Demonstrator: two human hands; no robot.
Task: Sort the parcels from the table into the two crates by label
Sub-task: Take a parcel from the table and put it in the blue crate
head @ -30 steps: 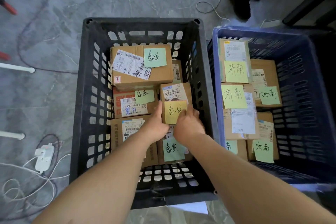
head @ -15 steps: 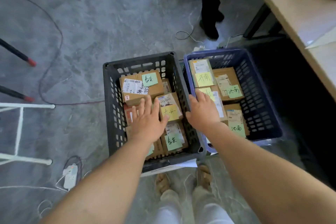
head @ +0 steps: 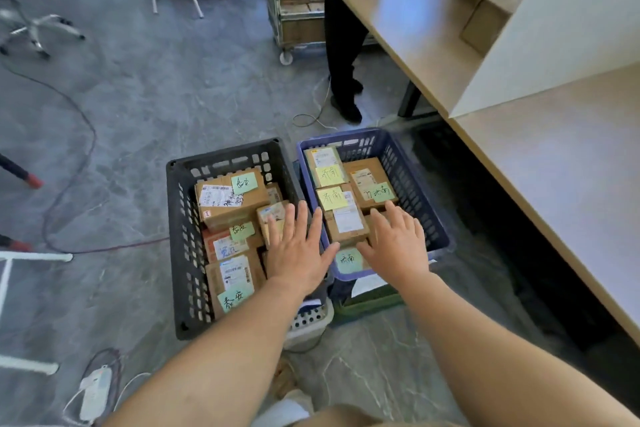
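Both hands empty. Left hand [head: 298,253] hangs palm down over the right side of the black crate [head: 175,236], fingers [head: 302,218] straight and spread, pinching nothing. Right hand [head: 394,246] hangs the same way over the near end of the blue crate [head: 415,184], also spread and empty. Cannot tell whether either palm touches the boxes beneath.

The crates sit side by side on the floor, rims touching or nearly so. The black crate holds several cardboard parcels [head: 232,204], each with a handwritten green note [head: 244,183]. The parcels in the blue crate [head: 367,180] carry yellow notes [head: 328,175] and green ones with different writing. All lie flat, labels up, packed close.

My reading: I am between parcels. Nothing is in hand, so this is the gap after a drop and before the next fetch.

The worktop [head: 554,166] runs along my right, only partly in view, so I cannot say how many parcels wait there. The next move calls for lifting both hands out of the crates, turning right to the worktop, taking one parcel and reading its note before choosing a crate.

Another person's legs [head: 343,28] stand beyond the crates.
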